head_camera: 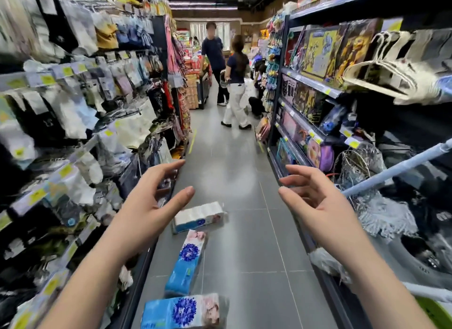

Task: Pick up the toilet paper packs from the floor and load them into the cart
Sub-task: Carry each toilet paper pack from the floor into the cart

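Progress: apparently nothing loaded | three toilet paper packs [187, 262] on floor [244, 255] | left hand [156, 201], right hand [315, 199]: fingers spread, empty

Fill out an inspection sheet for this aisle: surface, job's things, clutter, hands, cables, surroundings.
Surface: grey tiled floor between two shelf runs.
Job's things: three blue-and-white plastic-wrapped toilet paper packs lie on the floor by the left shelving: far pack, middle pack, near pack. Cart not clearly seen; a green rim shows at lower right.
Clutter: pink boxes lean at the right shelving's foot, farther down.
Hands: left hand and right hand open, raised, holding nothing.
Cables: nothing seen.
Surroundings: hanging packaged socks left, boxed toys right, pale-blue-handled mop, two people down the aisle.
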The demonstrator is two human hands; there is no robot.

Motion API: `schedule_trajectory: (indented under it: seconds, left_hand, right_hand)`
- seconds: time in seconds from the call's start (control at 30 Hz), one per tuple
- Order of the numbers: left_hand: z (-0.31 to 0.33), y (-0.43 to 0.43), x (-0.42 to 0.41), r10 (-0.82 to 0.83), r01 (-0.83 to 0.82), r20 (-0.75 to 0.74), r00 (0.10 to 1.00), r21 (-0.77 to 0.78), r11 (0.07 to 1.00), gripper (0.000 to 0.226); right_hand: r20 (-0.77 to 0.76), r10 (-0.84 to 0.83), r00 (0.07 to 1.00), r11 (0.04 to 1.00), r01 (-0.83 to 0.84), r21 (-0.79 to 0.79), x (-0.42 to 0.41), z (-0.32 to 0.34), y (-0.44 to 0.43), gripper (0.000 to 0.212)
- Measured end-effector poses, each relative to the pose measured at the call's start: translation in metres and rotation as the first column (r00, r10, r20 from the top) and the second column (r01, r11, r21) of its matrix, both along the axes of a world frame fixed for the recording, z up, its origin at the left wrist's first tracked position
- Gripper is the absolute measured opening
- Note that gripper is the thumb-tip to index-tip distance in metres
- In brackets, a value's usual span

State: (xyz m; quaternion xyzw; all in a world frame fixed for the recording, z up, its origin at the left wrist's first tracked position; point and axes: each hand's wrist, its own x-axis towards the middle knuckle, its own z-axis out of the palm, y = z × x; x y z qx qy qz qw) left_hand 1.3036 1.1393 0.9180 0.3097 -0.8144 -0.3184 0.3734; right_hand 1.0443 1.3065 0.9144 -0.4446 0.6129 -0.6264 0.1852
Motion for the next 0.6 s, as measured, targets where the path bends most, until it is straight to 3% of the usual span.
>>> schedule_trajectory:
  seconds: [0.37,0.6]
  left_hand:
    - [-0.004,-0.09,-0.155,0.016,-0.013,-0.049,0.999,0.062,0.998,0.058]
    - [-0.016,-0.197,-0.256,-0.042,0.05,-0.104,0.994,0.081,0.995,0.059]
  right_hand:
    - [-0.003,0.081,0.997,0.996,-0.081,0.031,-0.156,-0.008,-0.107,0.037]
    - [-0.03,0.046,0.998,0.998,-0.044,0.05,-0.24,-0.016,-0.198,0.036]
